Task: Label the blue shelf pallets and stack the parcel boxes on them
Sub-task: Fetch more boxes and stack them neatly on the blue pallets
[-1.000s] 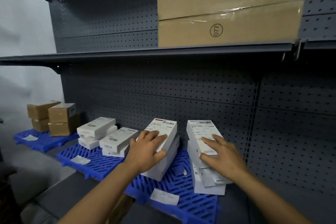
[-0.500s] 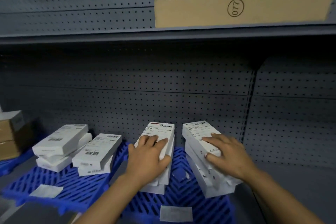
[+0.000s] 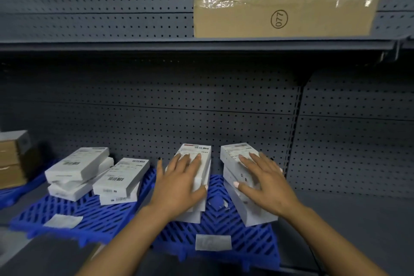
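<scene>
Now the left hand (image 3: 179, 186) lies flat on top of the left stack of white parcel boxes (image 3: 195, 177), its grip open: fingers spread and straight, thumb along the stack's right edge, pinching nothing. The right hand (image 3: 264, 184) rests the same way on the right stack of white parcel boxes (image 3: 237, 163), fingers splayed and straight, palm down, grip likewise open.

Both stacks stand on the blue pallet (image 3: 224, 226) nearest the camera, close beside each other but apart, and both look slightly fanned, with the lower boxes jutting out. A paper label (image 3: 212, 242) sits on this pallet's front edge. I judge the step in hand to be squaring up boxes already laid down; the next move probably calls for light inward pressure along the sides so the boxes align without toppling.

Further left, a second blue pallet (image 3: 67, 213) carries two more white stacks (image 3: 98, 175) and its own label (image 3: 62, 220). Brown cartons (image 3: 13, 159) sit at the far left, and a large taped carton (image 3: 284, 0) marked 077 rests on the upper shelf (image 3: 112, 46).
</scene>
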Motion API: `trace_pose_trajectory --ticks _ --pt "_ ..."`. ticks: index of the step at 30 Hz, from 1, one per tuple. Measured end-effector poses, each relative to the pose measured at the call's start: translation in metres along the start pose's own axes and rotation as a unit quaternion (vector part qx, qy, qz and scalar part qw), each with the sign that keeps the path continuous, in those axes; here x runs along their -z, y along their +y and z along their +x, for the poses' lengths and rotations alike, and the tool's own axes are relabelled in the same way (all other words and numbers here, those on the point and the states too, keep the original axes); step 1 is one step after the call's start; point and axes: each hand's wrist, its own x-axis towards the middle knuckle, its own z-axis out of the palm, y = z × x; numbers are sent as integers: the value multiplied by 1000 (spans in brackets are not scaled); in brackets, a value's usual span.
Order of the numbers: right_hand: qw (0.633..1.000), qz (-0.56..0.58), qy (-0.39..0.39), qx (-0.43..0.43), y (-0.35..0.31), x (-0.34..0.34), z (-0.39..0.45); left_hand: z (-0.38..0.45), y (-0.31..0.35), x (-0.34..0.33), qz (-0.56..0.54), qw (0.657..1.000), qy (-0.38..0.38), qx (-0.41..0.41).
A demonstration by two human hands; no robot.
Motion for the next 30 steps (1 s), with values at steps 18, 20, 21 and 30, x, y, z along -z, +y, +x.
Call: trace_pose_trajectory --ticks 18,20,21,30 --pt "977 183 -110 2 -56 -73 -25 -99 -43 -28 -129 987 14 93" --pt "978 175 -113 -28 -58 -82 -17 -91 -51 -34 -147 984 -5 102" --pt "978 172 -114 -39 -58 -88 -14 -86 -56 -38 -151 983 -15 102" --pt "978 176 -76 -84 -66 -119 -4 -59 -91 -74 -181 982 -53 4"
